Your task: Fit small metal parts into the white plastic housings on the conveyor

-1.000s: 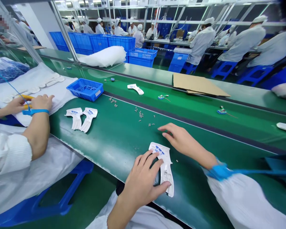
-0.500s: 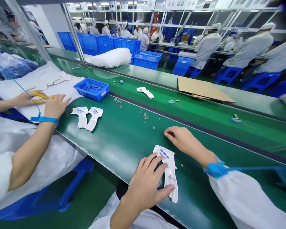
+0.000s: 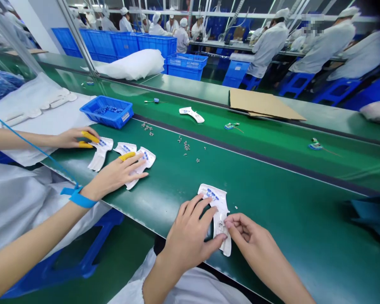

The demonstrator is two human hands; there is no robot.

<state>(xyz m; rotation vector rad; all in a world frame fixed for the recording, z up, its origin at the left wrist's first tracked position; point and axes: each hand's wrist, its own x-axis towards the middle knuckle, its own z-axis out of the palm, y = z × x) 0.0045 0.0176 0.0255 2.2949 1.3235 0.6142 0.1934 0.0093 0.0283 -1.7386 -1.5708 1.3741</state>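
A white plastic handle-shaped shell half point(image 3: 221, 202) lies on the green bench in front of me, with small blue parts in its wide upper end. My left hand point(image 3: 190, 230) rests over its left edge, fingers spread and thumb on the lower part, holding it against the bench. At the shell's right edge, thumb and index finger of my right hand point(image 3: 251, 236) pinch together over the lower section. Whatever is between those fingertips is too small or hidden to make out. A tiny pale piece point(image 3: 236, 207) lies just right of the shell.
Small metal parts point(image 3: 186, 146) lie in loose piles beyond my hands. To the left, a co-worker's hands point(image 3: 117, 173) with yellow finger covers touch more white shells point(image 3: 100, 153). A blue bin point(image 3: 107, 111) stands behind them. The belt point(image 3: 272, 147) carries another shell point(image 3: 191, 114) and small wired parts.
My right hand has come from the small metal parts down to the shell's right edge. The co-worker's hands have moved right onto the white shells, and another shell now lies there.
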